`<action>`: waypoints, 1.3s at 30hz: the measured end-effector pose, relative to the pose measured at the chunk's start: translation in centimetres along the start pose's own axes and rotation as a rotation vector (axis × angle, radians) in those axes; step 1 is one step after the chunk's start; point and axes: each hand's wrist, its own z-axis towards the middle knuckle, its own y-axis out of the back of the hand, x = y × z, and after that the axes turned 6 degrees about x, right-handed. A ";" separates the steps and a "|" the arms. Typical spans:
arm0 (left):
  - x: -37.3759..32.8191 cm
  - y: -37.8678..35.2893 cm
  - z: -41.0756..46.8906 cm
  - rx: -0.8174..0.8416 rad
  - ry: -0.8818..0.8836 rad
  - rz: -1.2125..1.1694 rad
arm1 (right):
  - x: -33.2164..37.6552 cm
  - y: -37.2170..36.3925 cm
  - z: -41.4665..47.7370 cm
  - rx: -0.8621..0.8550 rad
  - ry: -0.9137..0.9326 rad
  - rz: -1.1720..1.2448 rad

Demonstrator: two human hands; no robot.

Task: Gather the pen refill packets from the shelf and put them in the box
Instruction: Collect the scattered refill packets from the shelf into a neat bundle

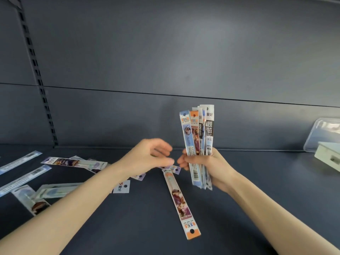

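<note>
Right grip: your right grip (206, 166) is closed round the lower half of the bundle of packets (199, 133), held upright with the tops fanned.
Left grip: your left grip (150, 155) hovers just beside it, fingers loose and blurred, apparently holding nothing.
Handling: the packets look light, thin and glossy. They will likely slip against each other, so squeeze the bundle mid-length.
Nearest pick: the orange-ended packet (181, 201) lies flat on the shelf (257, 181) below your hands. Pinch its end tab to lift it.
Further out: the loose packets (73, 162) lie scattered to the left, some overlapping.
Box: the box (329, 159) stands at the far right, well apart, beside a clear lid (323, 133).
</note>
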 end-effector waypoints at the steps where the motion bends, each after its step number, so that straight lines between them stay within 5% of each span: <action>1: 0.6 -0.1 -0.1 0.045 0.039 0.072 | 0.1 0.2 0.3 -0.010 -0.004 0.006; 8: 2.9 -2.4 -0.1 0.291 0.129 0.579 | -0.4 0.5 1.7 -0.067 0.006 -0.035; 14: 3.5 -1.6 0.8 0.192 0.118 0.484 | -1.1 1.1 1.5 -0.120 0.041 -0.048; 21: 2.8 -0.2 0.8 0.024 0.117 0.107 | -1.2 1.3 1.3 -0.109 0.059 -0.027; 30: 1.8 1.5 -0.1 -0.581 0.021 -0.667 | -0.6 0.9 1.3 -0.207 0.156 0.059; 35: 0.4 -1.9 -0.5 -0.395 0.021 -0.900 | -0.3 -0.2 1.1 -0.195 0.099 0.084; 39: 0.2 -4.0 -0.6 -0.156 0.017 -0.446 | -0.6 -0.6 1.3 -0.189 0.085 0.185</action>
